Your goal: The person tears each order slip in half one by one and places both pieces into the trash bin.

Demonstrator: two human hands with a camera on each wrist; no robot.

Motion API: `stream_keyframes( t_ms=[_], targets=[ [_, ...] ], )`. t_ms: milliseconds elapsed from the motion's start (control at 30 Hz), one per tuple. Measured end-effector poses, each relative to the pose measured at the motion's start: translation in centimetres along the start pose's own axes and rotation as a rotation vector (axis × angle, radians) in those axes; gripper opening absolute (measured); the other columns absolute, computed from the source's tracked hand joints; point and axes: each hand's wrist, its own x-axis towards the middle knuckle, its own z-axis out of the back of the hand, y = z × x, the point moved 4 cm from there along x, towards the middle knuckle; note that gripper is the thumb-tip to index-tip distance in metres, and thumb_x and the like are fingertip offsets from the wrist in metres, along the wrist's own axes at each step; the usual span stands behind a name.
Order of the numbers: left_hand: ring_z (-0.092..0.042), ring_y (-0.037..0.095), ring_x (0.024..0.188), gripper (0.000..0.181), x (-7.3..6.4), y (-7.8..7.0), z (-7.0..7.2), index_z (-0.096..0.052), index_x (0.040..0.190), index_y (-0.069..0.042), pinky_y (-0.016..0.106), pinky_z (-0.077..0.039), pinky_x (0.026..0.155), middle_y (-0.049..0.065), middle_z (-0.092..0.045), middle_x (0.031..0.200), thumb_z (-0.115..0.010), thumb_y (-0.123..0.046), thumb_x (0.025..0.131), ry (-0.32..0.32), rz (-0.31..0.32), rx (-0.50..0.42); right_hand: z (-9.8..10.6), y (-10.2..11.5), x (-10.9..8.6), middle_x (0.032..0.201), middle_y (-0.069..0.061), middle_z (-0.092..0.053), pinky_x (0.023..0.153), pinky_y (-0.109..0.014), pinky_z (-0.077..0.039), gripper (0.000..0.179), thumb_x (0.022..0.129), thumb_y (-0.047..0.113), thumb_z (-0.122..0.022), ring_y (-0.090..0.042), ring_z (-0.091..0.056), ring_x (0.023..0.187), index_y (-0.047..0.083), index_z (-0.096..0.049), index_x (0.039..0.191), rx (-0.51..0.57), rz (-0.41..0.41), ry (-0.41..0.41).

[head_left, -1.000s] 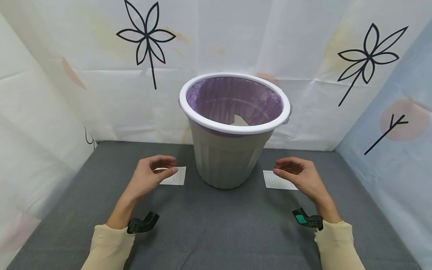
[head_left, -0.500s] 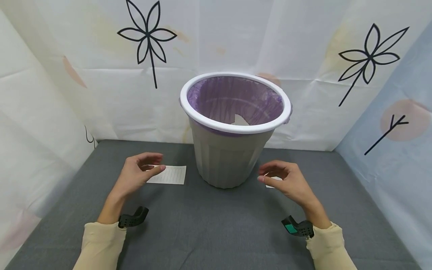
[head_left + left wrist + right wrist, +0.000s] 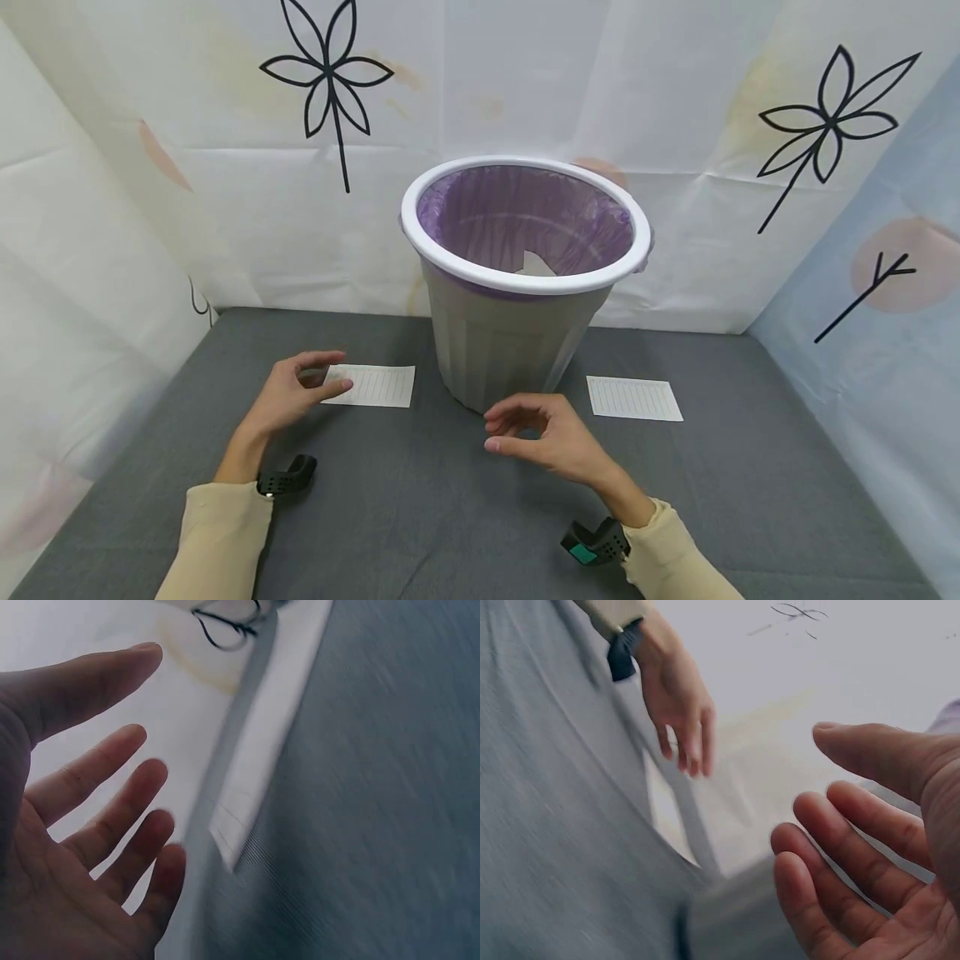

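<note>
One left hand, empty, fingers relaxed and well parted from the thumb, hovers toward the tabletop's far left corner, by the left end of a lined card; a purple-lined bin stands mid far edge; before it is the right hand, likewise empty, loosely curved; another card lies toward the far right corner.

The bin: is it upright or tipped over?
Upright. The head view shows the bin standing with its base on the grey table and its white rim uppermost.
</note>
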Motion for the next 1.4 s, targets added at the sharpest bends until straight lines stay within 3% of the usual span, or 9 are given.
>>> stream_keyframes(
  t_ms=[167, 333, 500, 633, 733, 900, 1167, 1400],
  targets=[
    [-0.040, 0.048, 0.136, 0.063, 0.4, 2.0, 0.1, -0.056, 0.142, 0.001, 0.065, -0.033, 0.107, 0.027, -0.044, 0.144, -0.080, -0.025, 0.090, -0.011, 0.016, 0.063, -2.8, -0.9, 1.2, 0.105, -0.016, -0.072, 0.083, -0.038, -0.056, 0.026, 0.089, 0.008, -0.078, -0.030, -0.069, 0.092, 0.005, -0.072, 0.114, 0.032, -0.038, 0.017],
    [-0.035, 0.047, 0.137, 0.066, 0.7, 3.0, 0.0, -0.055, 0.142, 0.003, 0.066, -0.026, 0.110, 0.029, -0.044, 0.143, -0.082, -0.023, 0.088, -0.007, 0.000, 0.108, -6.1, -2.0, 3.6, 0.120, -0.016, -0.069, 0.095, -0.042, -0.052, 0.036, 0.091, 0.013, -0.078, -0.039, -0.063, 0.111, 0.004, -0.068, 0.124, 0.025, -0.060, 0.045],
    [-0.033, 0.048, 0.137, 0.068, 0.8, 3.1, 0.0, -0.053, 0.142, 0.004, 0.067, -0.025, 0.110, 0.031, -0.043, 0.144, -0.082, -0.022, 0.087, 0.008, -0.011, 0.160, -9.3, -3.4, 6.5, 0.137, -0.009, -0.060, 0.107, -0.043, -0.044, 0.053, 0.090, 0.019, -0.079, -0.032, -0.054, 0.128, 0.005, -0.060, 0.137, -0.039, -0.122, 0.047],
    [-0.032, 0.049, 0.137, 0.069, 0.7, 3.1, 0.0, -0.052, 0.143, 0.005, 0.068, -0.025, 0.109, 0.032, -0.041, 0.145, -0.082, -0.022, 0.087, 0.018, -0.016, 0.189, -10.8, -4.6, 8.6, 0.143, -0.003, -0.053, 0.111, -0.042, -0.039, 0.063, 0.090, 0.029, -0.079, -0.025, -0.049, 0.133, 0.013, -0.054, 0.146, -0.149, -0.173, 0.012],
    [-0.031, 0.051, 0.137, 0.069, 0.7, 3.1, -0.1, -0.052, 0.143, 0.005, 0.069, -0.027, 0.108, 0.033, -0.040, 0.145, -0.082, -0.023, 0.087, 0.018, -0.020, 0.211, -11.5, -5.4, 10.0, 0.148, -0.002, -0.049, 0.112, -0.042, -0.037, 0.066, 0.091, 0.034, -0.078, -0.021, -0.046, 0.136, 0.018, -0.051, 0.148, -0.236, -0.189, -0.007],
    [-0.026, 0.055, 0.136, 0.070, 0.7, 3.0, -0.2, -0.052, 0.143, 0.004, 0.072, -0.027, 0.104, 0.033, -0.039, 0.145, -0.083, -0.025, 0.087, 0.021, -0.016, 0.250, -12.0, -6.4, 11.7, 0.157, -0.011, -0.039, 0.115, -0.048, -0.032, 0.069, 0.091, 0.033, -0.078, -0.026, -0.035, 0.145, 0.014, -0.049, 0.150, -0.280, -0.213, -0.025],
    [-0.023, 0.058, 0.134, 0.070, 0.5, 2.8, -0.3, -0.052, 0.142, 0.005, 0.075, -0.023, 0.101, 0.033, -0.037, 0.143, -0.083, -0.023, 0.086, 0.034, -0.024, 0.252, -12.3, -7.7, 13.0, 0.159, -0.018, -0.034, 0.116, -0.051, -0.029, 0.072, 0.090, 0.033, -0.079, -0.032, -0.028, 0.147, 0.009, -0.048, 0.150, -0.349, -0.267, -0.054],
    [-0.021, 0.058, 0.134, 0.071, 0.5, 2.6, -0.3, -0.052, 0.142, 0.007, 0.075, -0.023, 0.101, 0.034, -0.036, 0.142, -0.084, -0.023, 0.086, 0.048, -0.009, 0.248, -12.5, -7.9, 13.5, 0.158, -0.015, -0.036, 0.118, -0.052, -0.025, 0.070, 0.093, 0.031, -0.076, -0.032, -0.026, 0.147, 0.008, -0.045, 0.152, -0.517, -0.313, -0.013]
  ],
)
